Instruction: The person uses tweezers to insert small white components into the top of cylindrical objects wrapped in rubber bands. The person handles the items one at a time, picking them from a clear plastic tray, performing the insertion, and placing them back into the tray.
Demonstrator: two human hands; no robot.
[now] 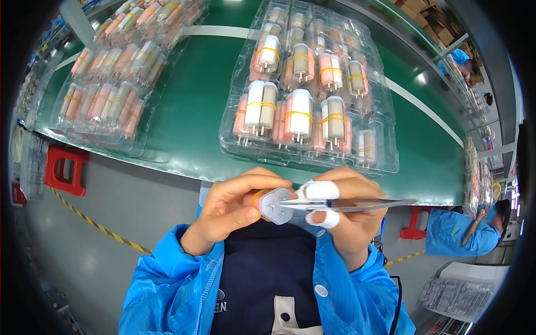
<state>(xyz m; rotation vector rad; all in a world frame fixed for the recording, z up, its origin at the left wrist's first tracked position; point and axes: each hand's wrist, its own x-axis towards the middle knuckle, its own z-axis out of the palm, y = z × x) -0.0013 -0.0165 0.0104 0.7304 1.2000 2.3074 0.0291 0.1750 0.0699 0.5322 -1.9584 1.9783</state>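
Note:
My left hand (222, 211) is closed around a banded bundle of small cylinders (276, 207), its pale grey, lobed end turned to the right. Pinched in my right hand (357, 192) is a pair of metal tweezers (365, 205), whose tips meet that grey end. White coverings wrap the right thumb and forefinger. Whether the tips grip anything small there, I cannot tell. Just beyond both hands, a clear plastic tray (385, 161) holds several bundles of white, grey and pink cylinders (298, 115) with yellow bands and short metal pins.
More filled clear trays (100, 131) stand at the left on the green table (184, 100). A red stool (66, 169) is on the floor at left, another (416, 223) at right. A person in blue (463, 231) works at the right. Stacked clear trays (458, 296) lie lower right.

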